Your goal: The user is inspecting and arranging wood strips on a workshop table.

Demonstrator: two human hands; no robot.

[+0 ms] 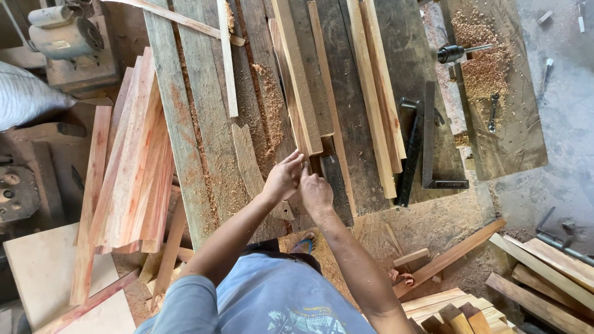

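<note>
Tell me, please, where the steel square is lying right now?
The steel square lies flat on the right part of the workbench, right of the pale wood strips and below the drill.

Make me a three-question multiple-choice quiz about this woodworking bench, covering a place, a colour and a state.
1. Where does the dark metal carpenter's square lie?
A. on the bench, right of the pale wood strips
B. on the floor
C. on the reddish plank stack

2. What colour is the person's shirt?
A. red
B. light blue
C. black

3. How are the two hands placed?
A. far apart
B. behind the back
C. close together at the near end of a long pale wood strip

Answers: 1 A, it rests on the dark boards beside the strips. 2 B, blue fabric shows below. 3 C, the left hand and right hand meet at the strip's end.
</note>
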